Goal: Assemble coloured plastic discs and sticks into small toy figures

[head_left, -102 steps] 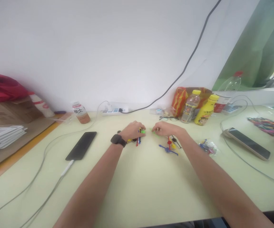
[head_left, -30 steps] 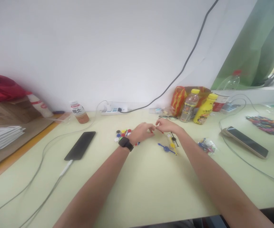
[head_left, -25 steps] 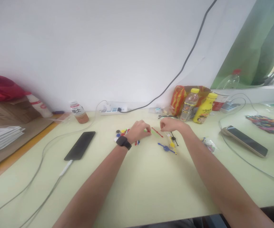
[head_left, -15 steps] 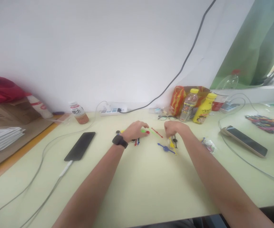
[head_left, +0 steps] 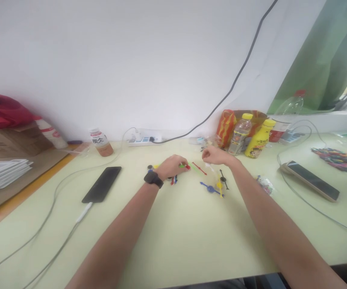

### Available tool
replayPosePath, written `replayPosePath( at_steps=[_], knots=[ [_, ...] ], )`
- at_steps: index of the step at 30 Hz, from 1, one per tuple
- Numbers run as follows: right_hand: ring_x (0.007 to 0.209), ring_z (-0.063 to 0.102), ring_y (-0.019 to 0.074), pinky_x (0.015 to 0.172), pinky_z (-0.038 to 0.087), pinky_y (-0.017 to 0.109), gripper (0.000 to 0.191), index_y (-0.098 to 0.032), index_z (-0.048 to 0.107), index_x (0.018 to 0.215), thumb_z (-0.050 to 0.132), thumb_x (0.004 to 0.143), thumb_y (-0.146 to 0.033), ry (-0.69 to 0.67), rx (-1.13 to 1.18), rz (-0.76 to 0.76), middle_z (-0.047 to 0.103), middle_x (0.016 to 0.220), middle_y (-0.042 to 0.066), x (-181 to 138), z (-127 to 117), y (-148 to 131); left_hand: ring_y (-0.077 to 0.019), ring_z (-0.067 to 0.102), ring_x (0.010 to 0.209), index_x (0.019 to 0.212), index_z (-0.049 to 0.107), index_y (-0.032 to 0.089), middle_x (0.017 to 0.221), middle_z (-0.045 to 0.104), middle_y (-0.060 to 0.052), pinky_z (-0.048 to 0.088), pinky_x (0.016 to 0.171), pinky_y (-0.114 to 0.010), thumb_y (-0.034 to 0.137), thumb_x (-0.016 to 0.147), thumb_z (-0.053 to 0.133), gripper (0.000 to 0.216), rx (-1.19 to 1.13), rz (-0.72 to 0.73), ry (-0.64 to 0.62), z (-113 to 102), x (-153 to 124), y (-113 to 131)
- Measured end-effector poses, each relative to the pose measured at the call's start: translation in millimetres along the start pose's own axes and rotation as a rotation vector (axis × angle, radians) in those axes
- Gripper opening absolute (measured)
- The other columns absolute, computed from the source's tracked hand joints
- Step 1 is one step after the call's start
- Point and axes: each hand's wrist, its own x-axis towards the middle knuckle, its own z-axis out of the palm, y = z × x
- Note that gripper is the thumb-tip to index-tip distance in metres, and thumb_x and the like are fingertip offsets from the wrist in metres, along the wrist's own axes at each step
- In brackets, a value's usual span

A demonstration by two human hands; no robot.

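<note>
My left hand (head_left: 173, 167), with a black band on its wrist, rests low over the table. Its thumb and forefinger curl together around a small red piece (head_left: 188, 167), with a bit of green beside it. Partly under this hand lie small red, blue and black plastic pieces (head_left: 173, 180). My right hand (head_left: 215, 155) is closed in a pinch just above a white piece (head_left: 208, 165); what its fingertips hold is too small to make out. Between the hands lies a red double-ended arrow (head_left: 199, 168). Nearer me are blue (head_left: 210, 189), yellow (head_left: 219, 185) and black (head_left: 223, 180) arrow pieces.
A dark phone (head_left: 102, 184) on a cable lies left, another phone (head_left: 312, 180) right. Bottles (head_left: 240, 134) and a red-yellow bag (head_left: 225, 127) stand behind my right hand. A power strip (head_left: 143, 138) sits by the wall. A colourful pile (head_left: 339, 159) lies far right.
My right hand has moved left and away from me, uncovering the white piece and more of the black arrow piece. The left hand's thumb and forefinger have drawn closer together.
</note>
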Motion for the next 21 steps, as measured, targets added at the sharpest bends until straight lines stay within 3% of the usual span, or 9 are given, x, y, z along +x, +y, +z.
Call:
replayPosePath(
  at_steps=[4,8,12,17,21],
  knots=[
    [0.077,0.068,0.0157,0.066,0.052,0.023,0.022,-0.017,0.062,0.108,0.057,0.087,-0.013,0.069,0.244,-0.078,0.073,0.092,0.006,-1.1,5.5,-9.8,-0.0255,0.072,0.098,0.112,0.076,0.019,0.111,0.077,-0.011,0.057,0.083,-0.034,0.049,0.087,0.072,0.039,-0.138,0.030,0.083,-7.7,1.7,5.4],
    [0.072,0.066,0.0146,0.072,0.056,0.027,0.027,-0.021,0.057,0.109,0.061,0.083,-0.013,0.143,0.720,-0.208,0.067,0.084,0.001,0.7,16.6,-25.0,-0.0214,0.074,0.101,0.118,0.072,0.017,0.118,0.076,-0.011,0.060,0.090,-0.034,0.047,0.092,0.070,0.040,-0.506,0.117,0.139,-14.7,5.8,18.9],
    [0.073,0.068,0.0154,0.075,0.057,0.030,0.036,-0.022,0.054,0.110,0.065,0.077,-0.013,0.189,0.970,-0.186,0.066,0.082,-0.002,5.2,25.1,-35.5,-0.0200,0.075,0.095,0.111,0.071,0.015,0.107,0.077,-0.011,0.061,0.091,-0.034,0.042,0.089,0.075,0.036,-0.620,0.125,0.217,-16.8,8.2,23.3],
    [0.075,0.065,0.0147,0.073,0.055,0.027,0.023,-0.017,0.065,0.097,0.070,0.075,-0.017,-0.042,1.024,-0.168,0.071,0.083,0.004,3.9,24.5,-36.4,-0.0175,0.074,0.088,0.103,0.071,0.014,0.098,0.077,-0.010,0.061,0.089,-0.032,0.036,0.087,0.076,0.028,-0.561,0.154,0.282,-21.3,5.3,19.3],
    [0.076,0.067,0.0143,0.074,0.055,0.026,0.017,-0.018,0.066,0.090,0.071,0.073,-0.018,-0.092,0.998,-0.170,0.073,0.081,0.004,0.1,23.1,-35.7,-0.0183,0.074,0.086,0.098,0.071,0.013,0.095,0.076,-0.009,0.061,0.085,-0.031,0.037,0.086,0.077,0.028,-0.574,0.142,0.249,-24.9,2.2,20.2]
  ],
)
